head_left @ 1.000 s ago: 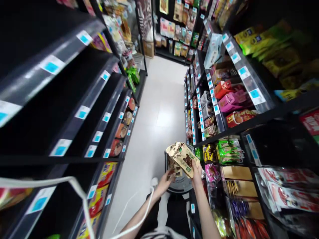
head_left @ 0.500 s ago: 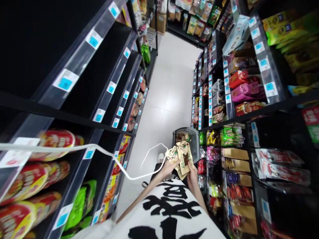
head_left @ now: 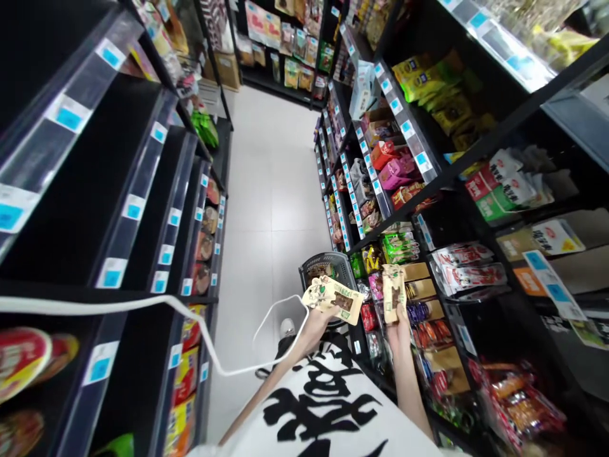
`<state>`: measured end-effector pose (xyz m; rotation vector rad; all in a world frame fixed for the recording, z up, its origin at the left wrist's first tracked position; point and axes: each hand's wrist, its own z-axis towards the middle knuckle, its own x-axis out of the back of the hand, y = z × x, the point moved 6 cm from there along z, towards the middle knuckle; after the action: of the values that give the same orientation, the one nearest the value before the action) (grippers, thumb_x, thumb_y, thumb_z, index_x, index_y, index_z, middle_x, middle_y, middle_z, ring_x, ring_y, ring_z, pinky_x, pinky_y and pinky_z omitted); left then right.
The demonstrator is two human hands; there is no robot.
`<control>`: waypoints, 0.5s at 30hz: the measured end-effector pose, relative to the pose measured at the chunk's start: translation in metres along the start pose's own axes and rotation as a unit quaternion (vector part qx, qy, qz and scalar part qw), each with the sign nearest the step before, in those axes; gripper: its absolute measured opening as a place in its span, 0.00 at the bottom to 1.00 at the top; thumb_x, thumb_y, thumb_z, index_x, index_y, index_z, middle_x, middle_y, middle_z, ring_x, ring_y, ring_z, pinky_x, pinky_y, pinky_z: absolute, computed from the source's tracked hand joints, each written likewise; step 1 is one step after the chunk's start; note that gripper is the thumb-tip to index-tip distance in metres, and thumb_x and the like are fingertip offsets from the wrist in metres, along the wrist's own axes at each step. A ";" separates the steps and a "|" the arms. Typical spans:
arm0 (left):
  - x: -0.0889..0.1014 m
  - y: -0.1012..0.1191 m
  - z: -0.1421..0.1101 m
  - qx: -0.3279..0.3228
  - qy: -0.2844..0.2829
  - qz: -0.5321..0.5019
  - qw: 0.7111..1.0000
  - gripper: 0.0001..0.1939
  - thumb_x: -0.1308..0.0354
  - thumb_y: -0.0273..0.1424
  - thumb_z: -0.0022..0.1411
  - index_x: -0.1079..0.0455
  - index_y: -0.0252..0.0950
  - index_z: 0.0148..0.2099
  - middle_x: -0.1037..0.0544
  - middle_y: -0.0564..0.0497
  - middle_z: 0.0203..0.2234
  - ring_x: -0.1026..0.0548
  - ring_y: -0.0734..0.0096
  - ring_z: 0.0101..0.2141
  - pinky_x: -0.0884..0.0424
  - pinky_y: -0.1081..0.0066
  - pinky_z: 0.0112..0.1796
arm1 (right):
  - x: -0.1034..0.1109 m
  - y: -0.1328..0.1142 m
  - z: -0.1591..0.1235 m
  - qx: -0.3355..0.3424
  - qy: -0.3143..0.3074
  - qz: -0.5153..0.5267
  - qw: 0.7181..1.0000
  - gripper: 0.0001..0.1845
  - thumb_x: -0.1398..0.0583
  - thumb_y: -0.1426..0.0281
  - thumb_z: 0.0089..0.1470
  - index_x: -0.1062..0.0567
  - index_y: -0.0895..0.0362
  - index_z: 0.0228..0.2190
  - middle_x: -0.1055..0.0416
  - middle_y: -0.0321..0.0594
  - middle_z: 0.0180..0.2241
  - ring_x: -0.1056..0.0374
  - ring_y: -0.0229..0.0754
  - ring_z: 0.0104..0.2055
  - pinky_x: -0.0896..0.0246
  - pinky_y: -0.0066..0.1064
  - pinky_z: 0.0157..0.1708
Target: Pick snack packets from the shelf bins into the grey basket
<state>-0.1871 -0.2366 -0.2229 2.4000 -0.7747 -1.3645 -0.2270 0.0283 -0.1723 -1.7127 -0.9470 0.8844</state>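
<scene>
I stand in a narrow shop aisle between black shelves. My left hand is closed on a beige snack packet with a dark window, held flat over a grey shopping basket on the floor. Out to the right, my right hand grips a second beige packet upright, close to the lower right-hand shelf where brown packets lie. The two packets are apart from each other.
Black shelving on the left holds bowl noodles and bears blue price tags. The right shelving is packed with colourful snack bags. A white cable hangs across in front of me. The pale tiled floor runs ahead to more shelves.
The two packets, held together in both hands before, are now separated. My right hand has carried one rightward toward the shelf. The camera view has swung up and right.
</scene>
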 end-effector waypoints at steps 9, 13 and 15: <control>-0.016 -0.013 -0.020 0.008 -0.028 0.031 0.999 0.29 0.23 0.36 0.42 0.25 0.32 0.46 0.16 0.43 0.41 0.19 0.55 0.44 0.26 0.56 0.51 | 0.027 -0.036 -0.046 0.004 -0.030 0.238 0.971 0.11 0.30 0.68 0.49 0.22 0.47 0.36 0.31 0.30 0.25 0.42 0.33 0.20 0.40 0.23 0.16; -0.019 -0.029 -0.021 0.027 -0.020 0.075 0.997 0.31 0.23 0.39 0.41 0.27 0.34 0.47 0.17 0.43 0.42 0.19 0.56 0.44 0.23 0.56 0.48 | 0.029 -0.039 -0.058 -0.004 -0.035 0.287 0.957 0.12 0.28 0.69 0.46 0.22 0.49 0.35 0.33 0.29 0.25 0.42 0.32 0.20 0.40 0.22 0.17; -0.023 -0.039 -0.021 0.038 -0.016 0.105 0.994 0.32 0.23 0.40 0.40 0.26 0.34 0.47 0.17 0.43 0.42 0.19 0.56 0.43 0.22 0.56 0.46 | 0.036 -0.042 -0.063 0.003 -0.031 0.292 0.956 0.12 0.28 0.67 0.45 0.22 0.49 0.34 0.33 0.29 0.25 0.42 0.32 0.21 0.39 0.21 0.17</control>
<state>-0.1662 -0.1920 -0.2148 2.2790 -1.0730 -1.3145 -0.1641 0.0461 -0.1197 -2.0053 -0.4679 1.3233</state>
